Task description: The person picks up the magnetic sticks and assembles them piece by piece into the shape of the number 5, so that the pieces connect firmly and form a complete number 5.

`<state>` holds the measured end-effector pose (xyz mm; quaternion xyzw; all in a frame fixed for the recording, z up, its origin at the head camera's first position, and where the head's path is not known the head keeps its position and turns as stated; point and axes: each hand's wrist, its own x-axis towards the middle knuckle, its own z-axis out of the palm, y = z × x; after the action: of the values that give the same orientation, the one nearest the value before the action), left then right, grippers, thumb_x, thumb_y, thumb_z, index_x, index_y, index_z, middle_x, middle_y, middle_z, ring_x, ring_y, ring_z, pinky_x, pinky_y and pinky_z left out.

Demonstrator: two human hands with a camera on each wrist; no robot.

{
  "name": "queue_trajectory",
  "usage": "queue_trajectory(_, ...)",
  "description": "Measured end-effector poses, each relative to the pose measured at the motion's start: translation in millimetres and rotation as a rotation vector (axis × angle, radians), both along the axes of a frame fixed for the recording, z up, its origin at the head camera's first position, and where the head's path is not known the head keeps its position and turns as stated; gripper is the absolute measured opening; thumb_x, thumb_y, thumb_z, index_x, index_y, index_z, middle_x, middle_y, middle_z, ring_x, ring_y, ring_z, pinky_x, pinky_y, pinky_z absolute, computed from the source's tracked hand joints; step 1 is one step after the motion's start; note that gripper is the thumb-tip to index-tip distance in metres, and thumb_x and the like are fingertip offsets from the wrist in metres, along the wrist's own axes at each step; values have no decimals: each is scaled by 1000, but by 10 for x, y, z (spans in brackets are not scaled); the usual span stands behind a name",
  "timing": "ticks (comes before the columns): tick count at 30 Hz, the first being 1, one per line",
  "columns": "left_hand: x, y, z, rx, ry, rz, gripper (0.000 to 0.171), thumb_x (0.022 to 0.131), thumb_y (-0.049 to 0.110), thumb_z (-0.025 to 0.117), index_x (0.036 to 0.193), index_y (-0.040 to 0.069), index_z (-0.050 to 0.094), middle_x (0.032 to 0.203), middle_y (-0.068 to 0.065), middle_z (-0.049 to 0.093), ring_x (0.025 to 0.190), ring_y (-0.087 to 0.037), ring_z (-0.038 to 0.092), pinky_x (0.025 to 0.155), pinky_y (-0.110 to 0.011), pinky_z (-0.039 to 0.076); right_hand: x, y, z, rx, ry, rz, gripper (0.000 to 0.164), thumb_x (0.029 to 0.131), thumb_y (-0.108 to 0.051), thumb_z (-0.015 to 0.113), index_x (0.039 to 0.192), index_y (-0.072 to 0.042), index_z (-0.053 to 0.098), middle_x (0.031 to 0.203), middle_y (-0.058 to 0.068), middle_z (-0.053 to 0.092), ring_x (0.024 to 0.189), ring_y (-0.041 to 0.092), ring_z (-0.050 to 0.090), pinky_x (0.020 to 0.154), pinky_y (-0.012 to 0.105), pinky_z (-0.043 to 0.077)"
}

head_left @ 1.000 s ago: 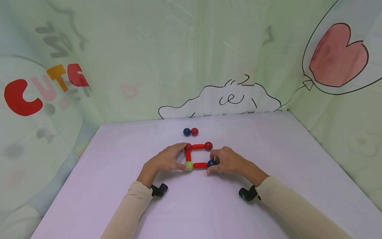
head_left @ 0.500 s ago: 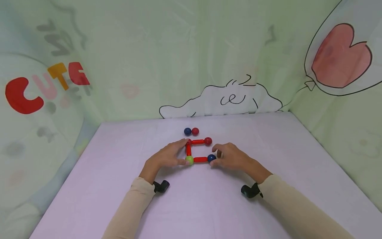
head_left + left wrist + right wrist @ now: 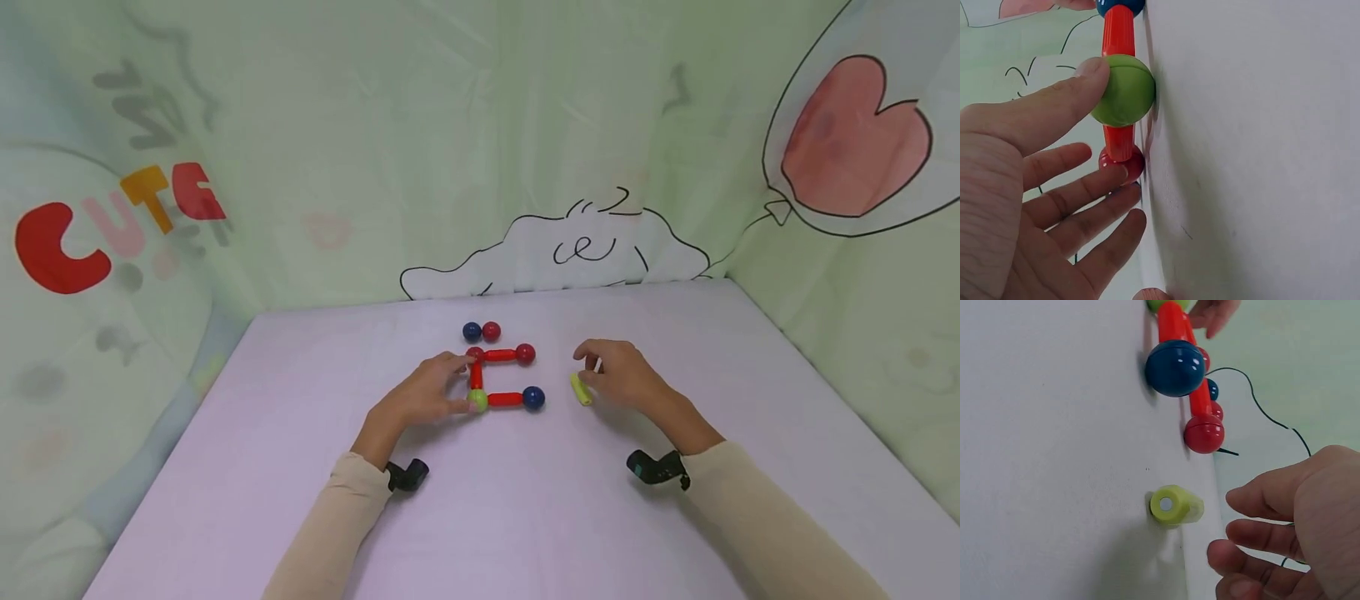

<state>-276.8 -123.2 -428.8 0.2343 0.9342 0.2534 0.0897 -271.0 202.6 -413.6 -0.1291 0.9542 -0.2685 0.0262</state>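
A three-sided frame of red magnetic rods and balls lies on the table. Its corners are a green ball (image 3: 477, 401), a dark red ball (image 3: 476, 355), another dark red ball (image 3: 526, 354) and a blue ball (image 3: 534, 398). My left hand (image 3: 431, 390) spans the left side, thumb touching the green ball and loosely spread fingers by the dark red ball. To the right of the frame lies a loose yellow-green magnetic rod (image 3: 581, 389), its metal end showing in the right wrist view. My right hand (image 3: 618, 375) is beside this rod, fingers bent loosely and apart from it.
Behind the frame a blue ball (image 3: 472, 332) and a red ball (image 3: 491, 331) sit side by side. A pale cloth covers the table (image 3: 480, 517). Printed fabric walls (image 3: 337, 167) rise at the back and both sides.
My right hand has left the blue ball and moved right to the yellow-green rod, which now shows. The frame sits slightly farther back than a second ago; my left hand stays with it.
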Motion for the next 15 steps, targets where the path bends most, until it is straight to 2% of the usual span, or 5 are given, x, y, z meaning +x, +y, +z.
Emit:
queue_trajectory(3,0,-8,4,61,2,-13,47,86,26,83,127,14,65,116,-1,66,111,-19,59,98,-39,52,17,42,-13,-22,-11,-6,29,94,-7,64,122,-2,65,98,10,64,83,24,57,65,30,50)
queue_trajectory(7,13,2,6,109,-5,-58,24,87,22,81,108,15,73,100,4,68,99,-16,62,90,-35,54,40,49,-49,-43,-44,-14,30,93,-9,64,122,-1,66,96,10,63,79,23,56,62,30,49)
queue_trajectory(12,39,26,8,119,-44,-51,19,89,22,80,106,17,75,98,7,68,97,-15,62,89,-32,54,51,9,-115,-23,-84,-38,34,93,-18,71,123,-2,66,91,9,61,75,22,55,61,30,48)
queue_trajectory(15,41,35,15,111,-37,-50,18,89,22,80,105,17,74,98,7,68,96,-14,62,88,-32,54,47,-21,-136,-12,-93,-55,34,92,-21,73,120,-2,67,86,8,60,73,21,54,60,30,47)
